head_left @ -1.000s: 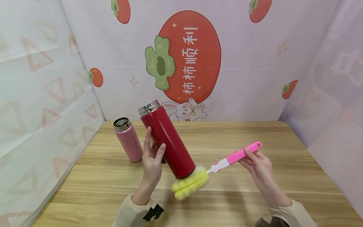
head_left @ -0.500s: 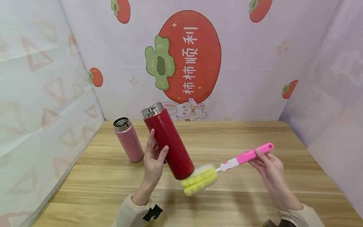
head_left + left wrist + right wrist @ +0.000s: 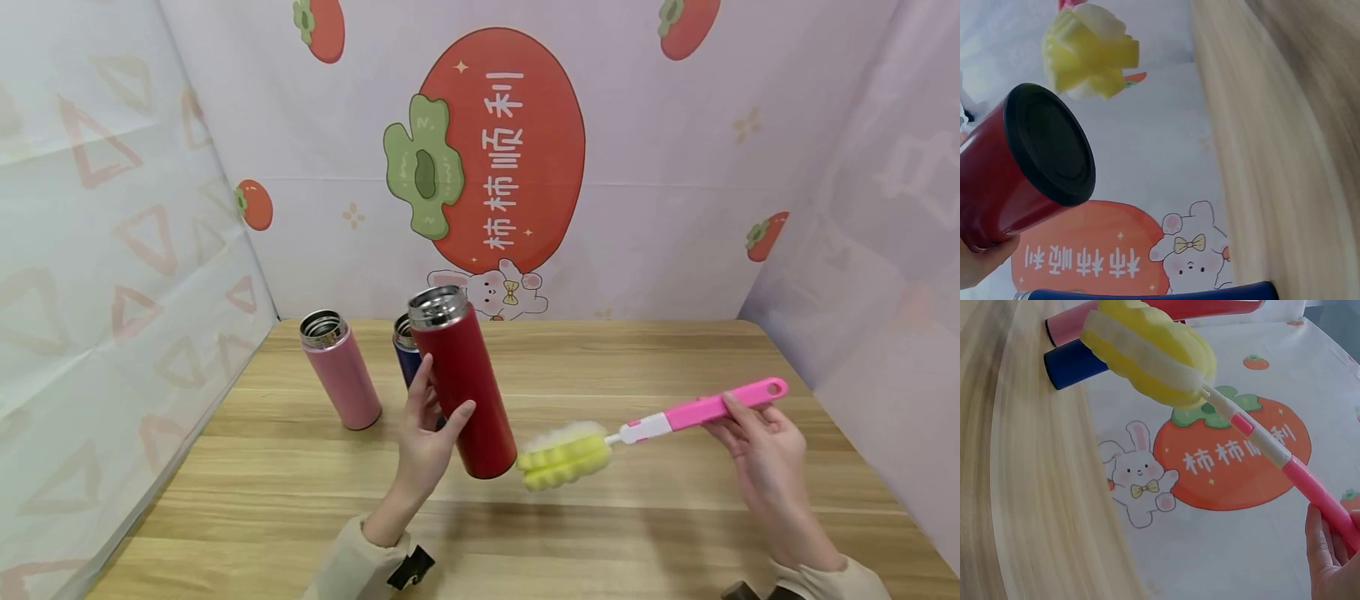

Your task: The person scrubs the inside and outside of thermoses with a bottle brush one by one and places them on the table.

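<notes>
A lidless red thermos bottle [image 3: 465,383] is gripped round its side by my left hand [image 3: 429,442], raised over the table and leaning slightly left, steel mouth up. In the left wrist view its black base [image 3: 1050,144] shows. My right hand [image 3: 765,446] pinches the pink handle of a bottle brush [image 3: 660,425]. The brush's yellow and white sponge head [image 3: 566,457] points left, close to the lower right of the bottle; whether they touch I cannot tell in the head view. In the left wrist view a gap shows between sponge and base.
An open pink thermos bottle [image 3: 342,375] stands at the left on the wooden table [image 3: 637,533]. A dark blue bottle [image 3: 407,354] stands behind the red one, mostly hidden by it and my left hand. A printed cloth backdrop [image 3: 660,167] encloses the table's back and sides.
My right hand has moved right with the brush, drawing the sponge from under the bottle's base out beside it. My left hand has shifted right, the red bottle now more upright, uncovering the blue bottle.
</notes>
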Demonstrator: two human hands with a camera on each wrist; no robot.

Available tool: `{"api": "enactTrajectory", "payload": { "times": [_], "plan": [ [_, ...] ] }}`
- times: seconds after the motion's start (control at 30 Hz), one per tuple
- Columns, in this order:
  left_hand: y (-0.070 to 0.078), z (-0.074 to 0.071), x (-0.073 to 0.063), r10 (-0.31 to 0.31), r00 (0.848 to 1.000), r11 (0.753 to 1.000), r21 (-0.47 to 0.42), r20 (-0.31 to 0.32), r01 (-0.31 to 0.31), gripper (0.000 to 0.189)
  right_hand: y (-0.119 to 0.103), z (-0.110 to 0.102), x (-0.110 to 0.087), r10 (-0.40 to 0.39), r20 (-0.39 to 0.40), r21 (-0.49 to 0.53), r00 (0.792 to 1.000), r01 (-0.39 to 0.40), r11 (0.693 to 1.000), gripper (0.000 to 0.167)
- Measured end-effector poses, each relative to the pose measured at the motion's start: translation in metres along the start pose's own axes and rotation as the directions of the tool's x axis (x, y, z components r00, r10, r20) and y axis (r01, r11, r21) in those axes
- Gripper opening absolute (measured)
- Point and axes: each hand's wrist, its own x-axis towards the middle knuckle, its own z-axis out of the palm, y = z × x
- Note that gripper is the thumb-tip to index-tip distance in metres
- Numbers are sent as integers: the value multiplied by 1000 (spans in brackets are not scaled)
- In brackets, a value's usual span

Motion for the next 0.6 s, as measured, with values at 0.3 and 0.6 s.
{"api": "enactTrajectory", "payload": {
  "times": [0.3, 0.6],
  "plan": [
    [-25, 17, -3, 130, 991, 984, 122, 30, -133, 72, 25, -98, 29, -17, 7, -148, 1000, 18, 989, 32],
    [-44, 27, 4, 1, 999, 985, 171, 38, -8, 71, 33, -101, 28, 21, 34, -182, 999, -15, 983, 29]
  ]
}}
